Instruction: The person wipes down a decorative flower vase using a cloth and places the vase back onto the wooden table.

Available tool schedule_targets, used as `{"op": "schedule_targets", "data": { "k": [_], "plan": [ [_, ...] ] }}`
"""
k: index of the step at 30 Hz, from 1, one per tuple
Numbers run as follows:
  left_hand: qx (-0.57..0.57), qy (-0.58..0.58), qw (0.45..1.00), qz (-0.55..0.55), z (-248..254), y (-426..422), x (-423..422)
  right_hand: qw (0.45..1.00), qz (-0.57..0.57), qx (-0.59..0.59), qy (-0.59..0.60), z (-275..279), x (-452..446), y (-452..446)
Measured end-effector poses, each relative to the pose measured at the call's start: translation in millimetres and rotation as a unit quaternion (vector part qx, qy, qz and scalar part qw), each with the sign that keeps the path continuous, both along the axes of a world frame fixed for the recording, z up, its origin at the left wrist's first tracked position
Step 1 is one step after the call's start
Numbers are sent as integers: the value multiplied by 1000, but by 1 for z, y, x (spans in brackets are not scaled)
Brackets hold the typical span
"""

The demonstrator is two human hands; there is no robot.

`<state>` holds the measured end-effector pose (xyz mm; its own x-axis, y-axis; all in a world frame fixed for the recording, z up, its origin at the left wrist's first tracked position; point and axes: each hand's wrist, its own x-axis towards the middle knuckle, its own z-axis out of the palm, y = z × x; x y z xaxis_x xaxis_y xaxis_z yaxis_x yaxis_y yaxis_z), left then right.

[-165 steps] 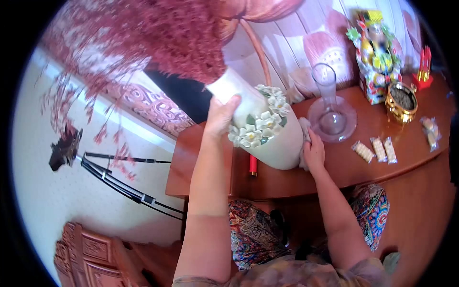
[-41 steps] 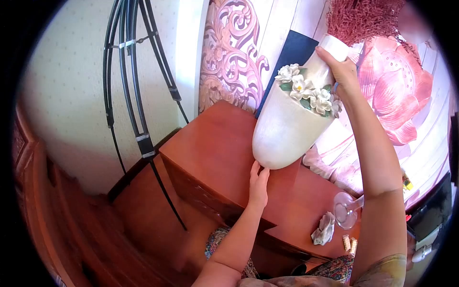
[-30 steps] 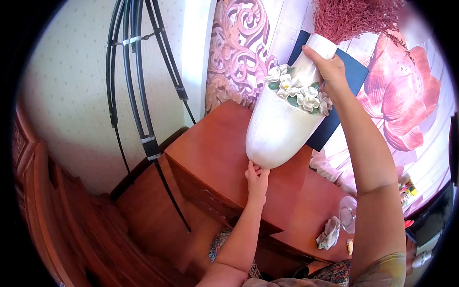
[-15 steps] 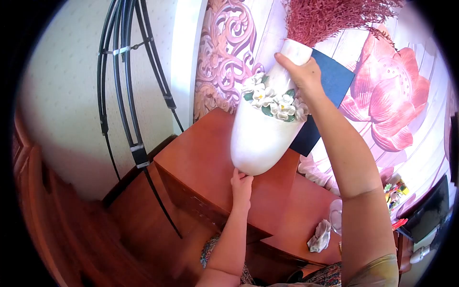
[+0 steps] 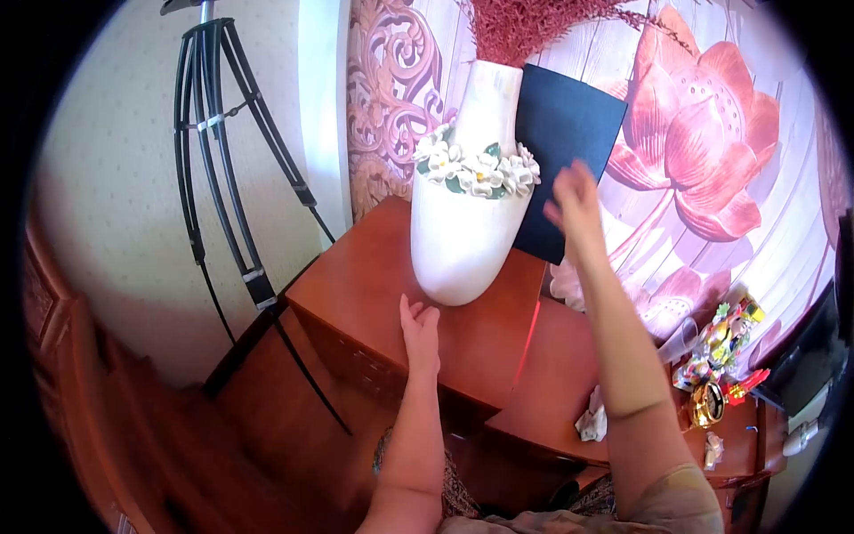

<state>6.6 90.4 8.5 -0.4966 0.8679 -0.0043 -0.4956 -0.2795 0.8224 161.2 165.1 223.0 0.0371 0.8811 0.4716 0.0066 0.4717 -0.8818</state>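
Observation:
A tall white vase [image 5: 467,240] with a band of white sculpted flowers [image 5: 480,173] stands upright on the reddish-brown wooden cabinet [image 5: 356,276]. Dried dark-red sprays [image 5: 525,31] fill its neck. My left hand [image 5: 420,334] is just in front of the vase's base, fingers apart and holding nothing. To the right of the vase, my right hand [image 5: 576,206] is in the air before a dark flat panel [image 5: 569,151]; it is slightly blurred, empty and open. A crumpled whitish cloth [image 5: 592,420] lies on the lower wooden surface.
A black tripod [image 5: 213,133] stands at the left against the pale wall. A pink lotus mural [image 5: 712,133] covers the wall behind. Colourful ornaments [image 5: 721,347] and a golden pot [image 5: 707,403] stand on the right, near a dark screen [image 5: 805,356].
The vase has gone from tilted to upright on the cabinet. My right hand has let go of its neck and moved down. My left hand has come away from its base.

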Motion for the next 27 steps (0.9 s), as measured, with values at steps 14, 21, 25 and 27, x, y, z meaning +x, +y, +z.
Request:
{"op": "schedule_targets", "data": {
  "k": [14,21,25,27],
  "plan": [
    [65,336,939,-18,39,39,-7,976,168,-136,13,-199,-30,9],
    [62,312,947,39,25,59,2,984,139,-93,-60,-186,-34,7],
    [81,341,935,47,27,58,0,984,124,-80,-101,-186,-32,6],
    [87,361,925,79,28,59,0,981,126,-95,-114,-189,-33,10]
  ]
}}
